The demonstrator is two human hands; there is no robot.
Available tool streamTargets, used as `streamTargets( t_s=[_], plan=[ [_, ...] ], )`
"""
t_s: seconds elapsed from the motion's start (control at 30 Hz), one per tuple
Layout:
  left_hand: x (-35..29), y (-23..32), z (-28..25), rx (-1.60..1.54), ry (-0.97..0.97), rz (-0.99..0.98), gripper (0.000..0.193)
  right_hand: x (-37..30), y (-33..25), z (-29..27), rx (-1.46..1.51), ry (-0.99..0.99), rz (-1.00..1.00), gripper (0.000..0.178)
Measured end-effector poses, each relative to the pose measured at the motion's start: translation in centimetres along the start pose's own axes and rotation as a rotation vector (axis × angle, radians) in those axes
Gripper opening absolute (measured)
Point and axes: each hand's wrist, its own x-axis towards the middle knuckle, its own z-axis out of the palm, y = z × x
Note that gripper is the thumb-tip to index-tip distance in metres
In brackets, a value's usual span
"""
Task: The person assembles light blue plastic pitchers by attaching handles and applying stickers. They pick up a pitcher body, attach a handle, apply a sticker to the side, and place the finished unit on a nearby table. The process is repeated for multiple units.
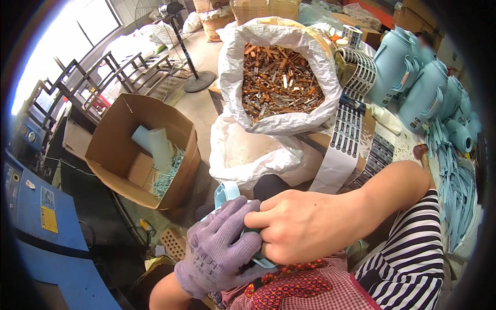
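Observation:
My left hand (219,248), in a purple-grey knit glove, is wrapped round a light-blue plastic jug body (227,191) above my lap. A handle-like loop of it rises beyond the glove, and a bit of its edge shows below my fingers. My bare right hand (294,225) is closed, with thumb and fingertips brought up against the gloved fingers and the jug body. What those fingertips pinch is hidden. Most of the jug body is covered by both hands.
Ahead stands a white sack (232,67) of brown metal-like strips. Label sheets (347,129) lie right of it. Blue jugs (392,67) and blue strips (449,181) fill the right side. An open carton (111,134), a blue machine (46,227) and a stand fan (199,81) are leftward.

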Motion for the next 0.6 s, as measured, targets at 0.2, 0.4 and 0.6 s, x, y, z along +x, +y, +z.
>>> streamTargets(
  t_s=[0.2, 0.4, 0.6],
  plan=[
    [1.2, -1.9, -0.2, -0.030, 0.079, 0.160, 0.045, -1.8, 0.6, -2.3, 0.192, 0.004, 0.017, 0.016],
    [-7.7, -6.3, -1.4, -1.361, 0.621, -0.154, 0.128, -11.8, 21.2, 2.4, -0.357, 0.498, 0.980, 0.017],
    [-14.4, -1.7, 7.0, 0.156, 0.027, -0.736, 0.048, -14.1, 28.9, 8.4, -0.454, 0.222, 1.306, 0.016]
  ],
)
